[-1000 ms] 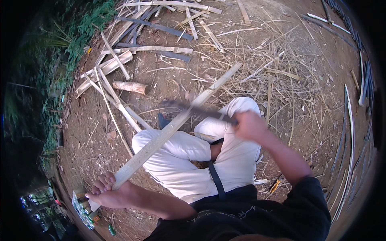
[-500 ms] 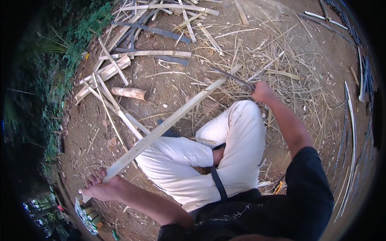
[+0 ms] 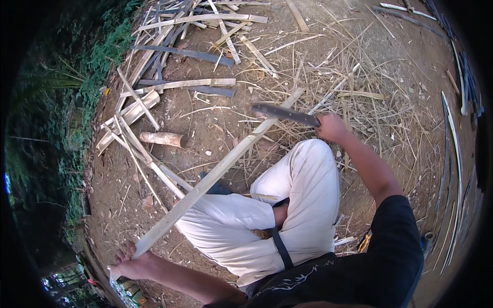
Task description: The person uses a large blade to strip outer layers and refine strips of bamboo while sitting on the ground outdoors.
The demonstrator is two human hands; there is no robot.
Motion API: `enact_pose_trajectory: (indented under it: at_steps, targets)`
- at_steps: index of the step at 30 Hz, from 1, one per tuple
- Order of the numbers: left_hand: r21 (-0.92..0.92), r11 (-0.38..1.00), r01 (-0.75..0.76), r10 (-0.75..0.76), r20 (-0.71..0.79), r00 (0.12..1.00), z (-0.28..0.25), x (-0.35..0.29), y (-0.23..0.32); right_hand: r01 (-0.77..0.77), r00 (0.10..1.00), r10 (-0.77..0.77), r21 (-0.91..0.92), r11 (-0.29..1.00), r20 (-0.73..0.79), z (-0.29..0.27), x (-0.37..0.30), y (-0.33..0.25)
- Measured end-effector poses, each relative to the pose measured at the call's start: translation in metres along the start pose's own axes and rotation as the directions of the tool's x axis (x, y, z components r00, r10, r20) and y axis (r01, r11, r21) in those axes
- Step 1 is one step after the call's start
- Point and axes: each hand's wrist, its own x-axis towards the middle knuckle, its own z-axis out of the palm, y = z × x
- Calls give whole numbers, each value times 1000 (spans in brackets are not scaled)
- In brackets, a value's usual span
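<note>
A long, pale split bamboo strip runs slantwise across my left thigh, from lower left to the ground ahead of my knees. Close to its near end, my left hand is closed round it. My right hand, beyond my right knee, grips a machete by its handle, which the fingers mostly hide. The broad dark blade points left and lies across the strip near its far end, its flat side showing. Whether the edge bites into the strip, I cannot tell.
Split bamboo pieces are piled at the far left, with a short cut log nearer. Thin shavings litter the ground ahead. Long strips lie along the right. An orange-handled tool is beside my right hip.
The blade has swung from edge-on to flat-side-on and now crosses the strip. My right hand has shifted slightly left and nearer; my left hand still holds the strip.
</note>
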Motion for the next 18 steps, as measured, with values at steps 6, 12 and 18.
enact_pose_trajectory:
  at_steps: [6, 12, 18]
  targets:
    - [-13, 1000, 27, -26, 57, 998, -2, 6, -7, -370, 921, 381, 129, 920, -84, 19, 39, 50]
    - [-43, 999, 19, -9, 222, 975, -19, 10, -3, -130, 990, 136, 147, 981, -36, 11, -13, 7]
    - [-249, 944, 218, -70, 493, 867, -40, 7, 1, -356, 932, 361, 94, 930, -32, 28, 30, 87]
